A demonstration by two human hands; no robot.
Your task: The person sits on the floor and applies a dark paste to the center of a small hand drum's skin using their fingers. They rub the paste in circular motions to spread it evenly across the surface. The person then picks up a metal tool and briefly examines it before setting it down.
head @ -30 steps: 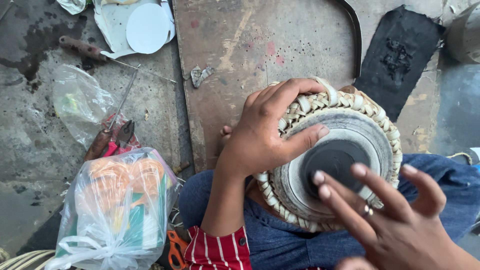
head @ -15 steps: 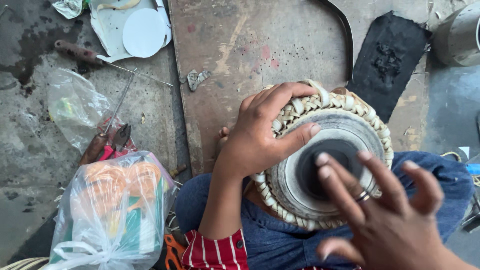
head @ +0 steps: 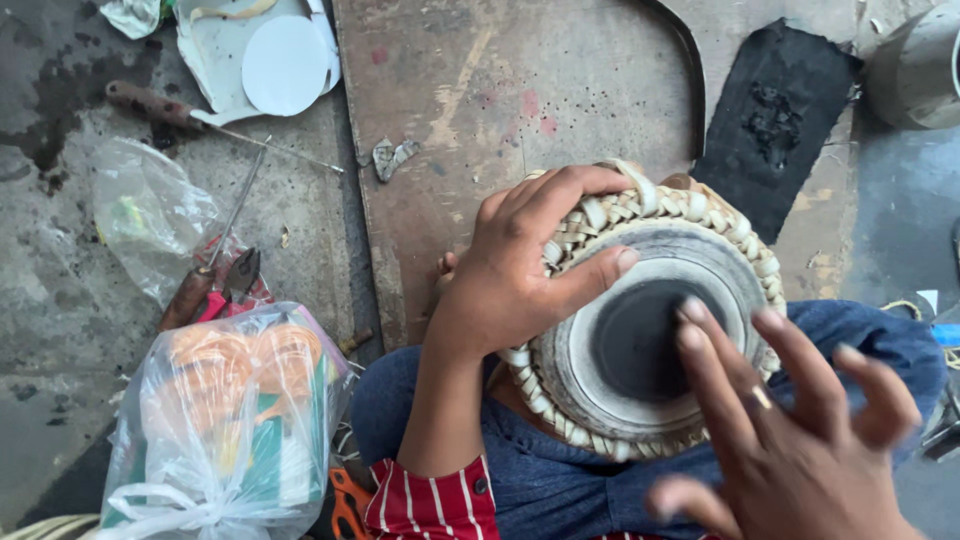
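A small hand drum (head: 590, 355) with a pale skin, a black round centre patch and a braided pale rim rests in my lap on blue trousers. My left hand (head: 520, 265) grips its left rim, fingers curled over the braid and thumb lying on the skin. My right hand (head: 800, 440) hovers over the drum's lower right with fingers spread; the index and middle fingertips sit at the edge of the black patch. A ring shows on one finger. That hand holds nothing.
A brown wooden board (head: 500, 110) lies beyond the drum, with a black rubber-like sheet (head: 775, 115) at its right. On the left floor lie pliers (head: 225, 285), a screwdriver (head: 170, 110), a white disc (head: 285, 65) and a clear bag of orange items (head: 225, 420).
My right hand has shifted slightly up and left over the drum skin, its fingertips now at the black patch. The left hand keeps its grip on the rim.
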